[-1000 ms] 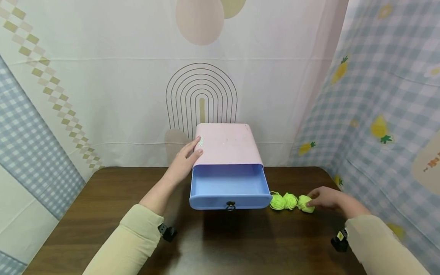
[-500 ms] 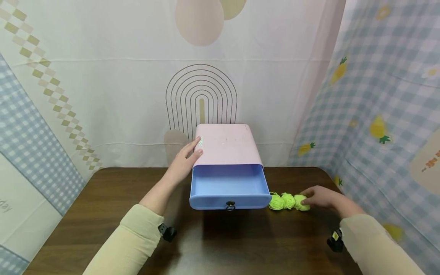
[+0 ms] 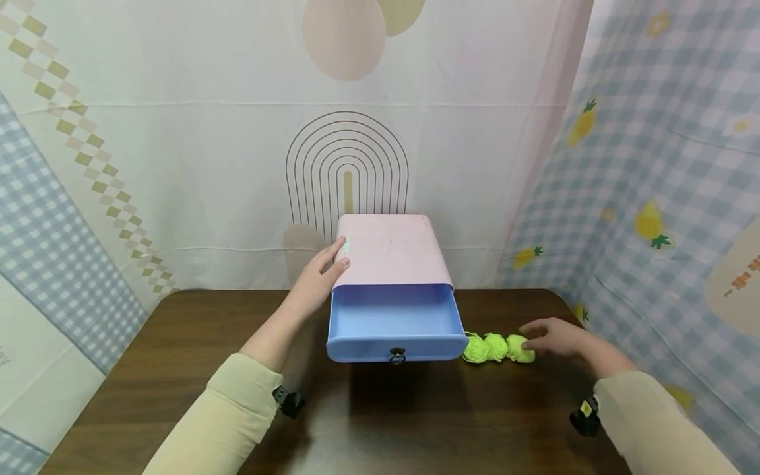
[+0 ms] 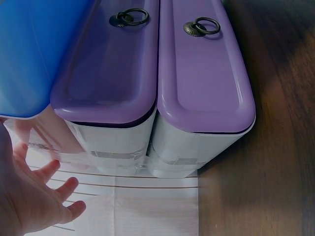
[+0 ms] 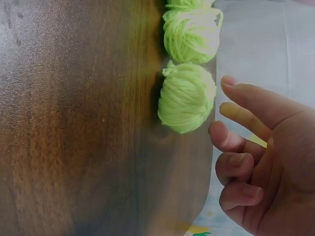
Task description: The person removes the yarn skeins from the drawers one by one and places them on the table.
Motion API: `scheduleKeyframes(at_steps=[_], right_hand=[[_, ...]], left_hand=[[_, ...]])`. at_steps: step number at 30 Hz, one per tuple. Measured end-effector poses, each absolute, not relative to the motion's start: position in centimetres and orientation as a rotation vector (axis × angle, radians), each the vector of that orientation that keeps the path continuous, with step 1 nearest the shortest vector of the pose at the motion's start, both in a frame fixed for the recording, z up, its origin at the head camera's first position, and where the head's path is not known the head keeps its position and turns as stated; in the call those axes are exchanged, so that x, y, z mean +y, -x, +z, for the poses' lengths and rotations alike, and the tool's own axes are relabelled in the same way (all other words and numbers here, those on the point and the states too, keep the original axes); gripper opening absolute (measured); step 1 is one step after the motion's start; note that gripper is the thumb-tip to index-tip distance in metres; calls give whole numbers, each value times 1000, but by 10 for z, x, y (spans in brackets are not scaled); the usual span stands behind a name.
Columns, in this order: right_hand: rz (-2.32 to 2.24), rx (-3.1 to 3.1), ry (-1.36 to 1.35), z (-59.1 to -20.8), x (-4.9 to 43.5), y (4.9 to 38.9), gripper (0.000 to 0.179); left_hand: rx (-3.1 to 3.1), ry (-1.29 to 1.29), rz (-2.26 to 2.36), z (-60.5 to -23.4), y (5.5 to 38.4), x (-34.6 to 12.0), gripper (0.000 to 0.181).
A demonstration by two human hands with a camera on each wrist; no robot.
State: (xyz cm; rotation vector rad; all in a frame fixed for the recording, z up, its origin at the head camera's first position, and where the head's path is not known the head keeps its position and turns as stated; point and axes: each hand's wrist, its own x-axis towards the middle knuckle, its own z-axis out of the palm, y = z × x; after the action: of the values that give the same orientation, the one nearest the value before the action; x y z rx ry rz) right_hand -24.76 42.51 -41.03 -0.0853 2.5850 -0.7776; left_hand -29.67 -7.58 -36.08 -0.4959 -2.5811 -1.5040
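One left hand (image 3: 311, 287), one right hand (image 3: 558, 336) and two sleeves (image 3: 220, 412) showed, with three yellow-green yarn balls (image 3: 520, 349), one blue drawer (image 3: 362, 349), two purple drawers (image 4: 206, 73), three ring pulls (image 4: 193, 29), one pink casing (image 3: 392, 247), two pale casings (image 4: 109, 140) and one table (image 3: 415, 422).

Item one: table (image 3: 427, 422), dark brown wood-grain top, both far corners rounded. Item two: I count one stack of three drawer units (image 3: 388, 254), standing near the middle of the table's far edge; its lowest unit (image 4: 209, 78), white with a purple front and a dark ring pull (image 4: 194, 29), bears on the wood. Item three: three balls of yarn (image 3: 495, 346), yellow-green, lying in a row, which I place between the stack and the table's right edge.
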Motion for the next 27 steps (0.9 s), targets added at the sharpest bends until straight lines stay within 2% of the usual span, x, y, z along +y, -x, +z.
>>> scheduleKeyframes(at_steps=[17,27], right_hand=[[-902,2742,228,-415,419,221,53],[-976,2738,347,-412,392,204,46]], left_hand=[[-2590,494,-1491,-363,299,-76,60],[-2594,492,-1485,-362,299,-76,60]])
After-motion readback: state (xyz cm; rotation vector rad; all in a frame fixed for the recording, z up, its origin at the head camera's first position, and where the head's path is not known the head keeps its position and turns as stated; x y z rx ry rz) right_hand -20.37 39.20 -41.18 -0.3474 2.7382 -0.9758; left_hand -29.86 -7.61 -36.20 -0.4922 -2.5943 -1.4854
